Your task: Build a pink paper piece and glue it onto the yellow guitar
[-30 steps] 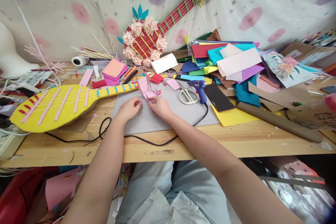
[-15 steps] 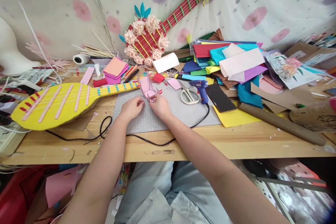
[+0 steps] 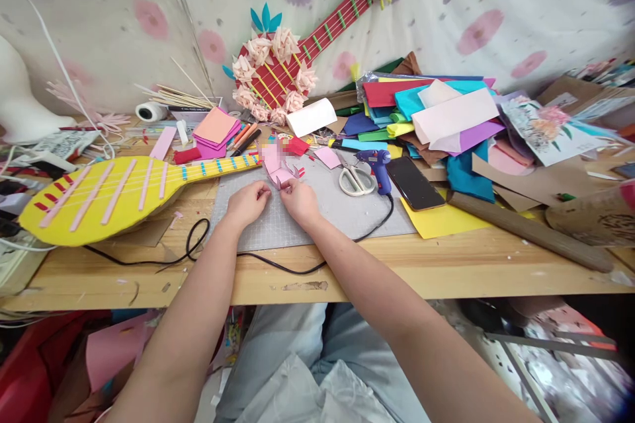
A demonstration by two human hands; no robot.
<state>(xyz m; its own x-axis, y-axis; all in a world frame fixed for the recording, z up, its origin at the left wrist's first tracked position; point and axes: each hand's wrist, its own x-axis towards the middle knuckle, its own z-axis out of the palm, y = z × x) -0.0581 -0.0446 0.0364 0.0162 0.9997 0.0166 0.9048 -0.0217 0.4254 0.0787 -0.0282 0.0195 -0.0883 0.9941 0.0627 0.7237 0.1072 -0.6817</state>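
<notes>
My left hand [image 3: 247, 203] and my right hand [image 3: 300, 201] rest close together on a grey cutting mat [image 3: 342, 208]. Both have their fingers curled in a pinch at the near edge of a small pink folded paper piece [image 3: 276, 168] that stands on the mat. What exactly sits between the fingertips is too small to make out. A yellow cardboard guitar [image 3: 106, 195] lies to the left, its neck ending beside the pink piece.
Scissors [image 3: 353, 180], a blue glue gun [image 3: 378, 168] with a black cord [image 3: 278, 266] and a black phone [image 3: 414, 183] lie right of my hands. A heap of coloured paper [image 3: 431, 115] fills the back right. A red paper guitar [image 3: 302, 56] leans on the wall.
My hands have stayed almost in place on the mat, shifting slightly as the fingers work at the pink piece. The view has wobbled a little.
</notes>
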